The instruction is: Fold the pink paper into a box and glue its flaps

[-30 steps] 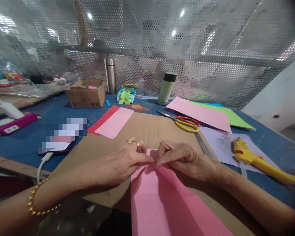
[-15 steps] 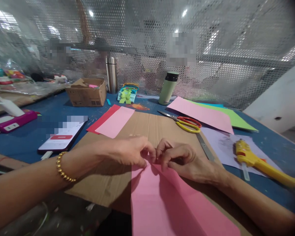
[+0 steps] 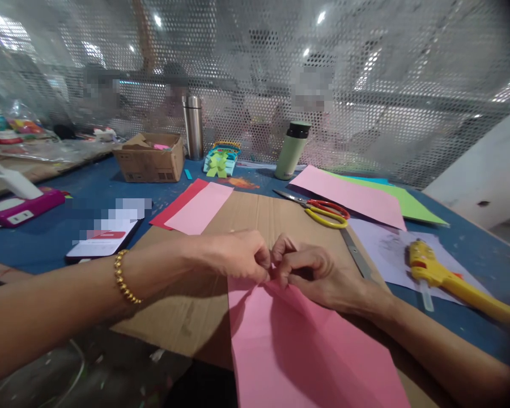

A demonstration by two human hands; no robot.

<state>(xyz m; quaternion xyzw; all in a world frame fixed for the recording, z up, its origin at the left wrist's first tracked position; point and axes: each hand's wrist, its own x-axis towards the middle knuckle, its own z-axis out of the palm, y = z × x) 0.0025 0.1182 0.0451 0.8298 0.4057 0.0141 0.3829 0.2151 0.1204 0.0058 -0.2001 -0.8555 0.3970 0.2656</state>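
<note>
A large sheet of pink paper stretches from the cardboard down past the bottom of the view. Its far end is gathered and creased between my two hands. My left hand, below a wrist with a gold bead bracelet, pinches the paper from the left. Close beside it, my right hand grips the same end with bent fingers. The fingertips nearly meet, and they hide the exact fold.
Beyond my hands lie scissors, a metal ruler and a pale pink strip. A yellow glue gun rests at right. A phone lies at left; a cardboard box and green tumbler stand behind.
My left hand has moved slightly right, closing in on my right hand at the gathered end. The lower part of the pink paper has shifted and bends a little differently.
</note>
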